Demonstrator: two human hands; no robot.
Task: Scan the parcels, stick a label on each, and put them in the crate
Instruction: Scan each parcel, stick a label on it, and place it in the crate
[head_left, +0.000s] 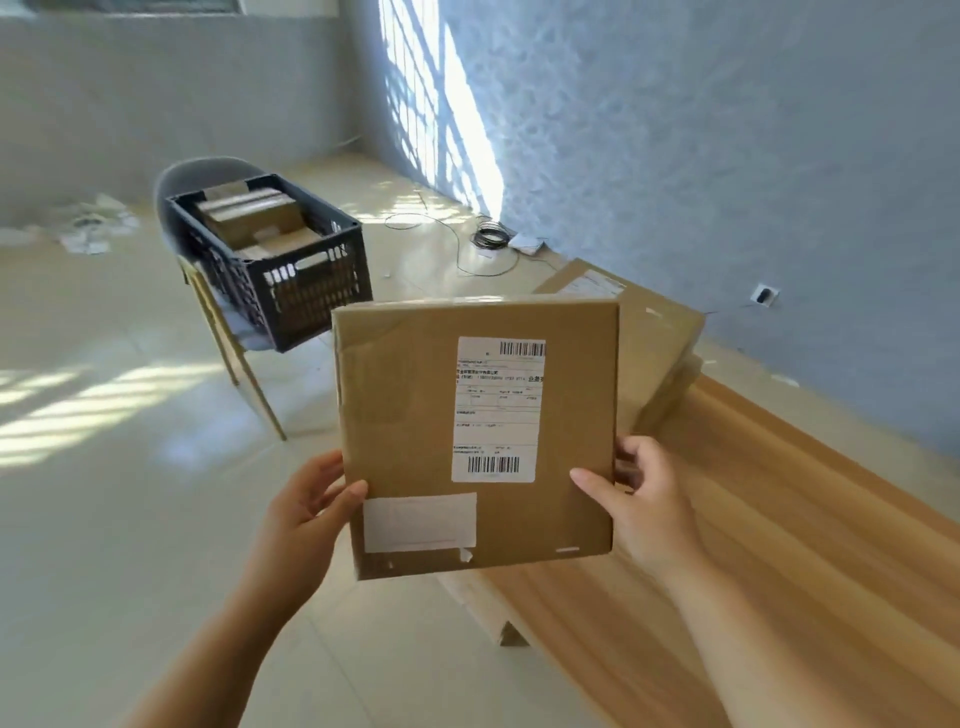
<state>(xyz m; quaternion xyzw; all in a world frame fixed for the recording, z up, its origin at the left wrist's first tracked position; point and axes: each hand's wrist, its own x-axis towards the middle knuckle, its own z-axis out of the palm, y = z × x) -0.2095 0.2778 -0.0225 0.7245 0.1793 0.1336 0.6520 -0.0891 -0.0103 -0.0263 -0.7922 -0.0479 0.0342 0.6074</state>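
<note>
I hold a flat brown cardboard parcel (410, 415) up in front of me with both hands. My left hand (306, 514) grips its lower left edge and my right hand (644, 499) grips its lower right edge. A white shipping label with barcodes (496, 410) covers its right half, and a blank white sticker (420, 521) sits at its lower left. The black plastic crate (311, 291) rests on a grey chair (208, 171) further back on the left, with several brown parcels (254, 213) inside.
A wooden table (779, 545) runs along the right, beside the blue wall. More brown parcels (660, 332) lie stacked on it behind the held one. A coiled cable (488, 236) and a white device (527, 242) lie on the floor by the wall. Paper scraps (88, 228) litter the far left floor.
</note>
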